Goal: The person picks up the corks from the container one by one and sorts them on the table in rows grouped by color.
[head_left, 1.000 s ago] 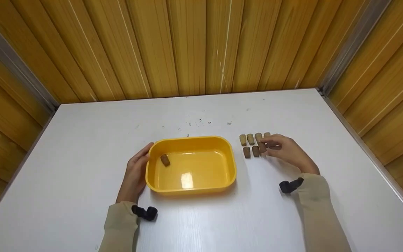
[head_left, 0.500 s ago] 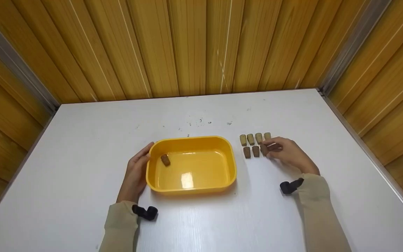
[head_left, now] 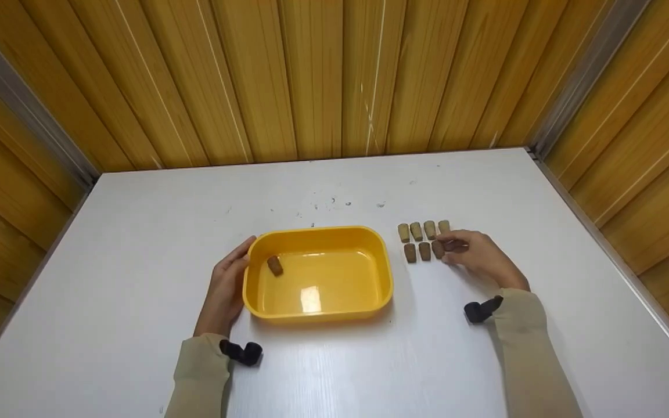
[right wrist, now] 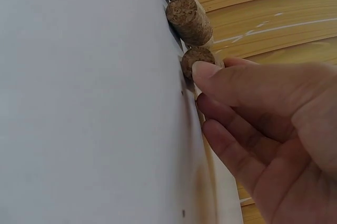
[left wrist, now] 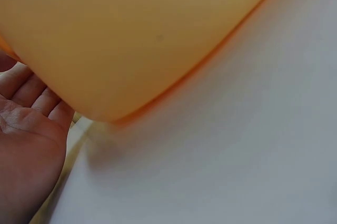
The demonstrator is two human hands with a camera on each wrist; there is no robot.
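My right hand [head_left: 477, 255] pinches a dark brown cork [head_left: 438, 249] between thumb and fingers at the right end of the front row. In the right wrist view the thumb lies over the end of that cork [right wrist: 194, 55]. Two more dark corks [head_left: 424, 251] lie to its left, and behind them runs a row of several light corks [head_left: 416, 231]. With fairly straight fingers, my left hand [head_left: 227, 290] rests against the left outer side of a yellow plastic tub [head_left: 317, 317]. A single dark cork [head_left: 274, 266] lies inside, near the tub's left end.
All of this stands on a white table [head_left: 334, 371] with small dark marks behind the tub. Wood-patterned panels [head_left: 311, 81] enclose the table at the back and both sides. Black wrist cameras [head_left: 482, 309] sit at both cuffs.
The dark cork in my right hand has come down slightly toward me, from overlapping the light row into line with the front row. My left hand and the tub have stayed put.
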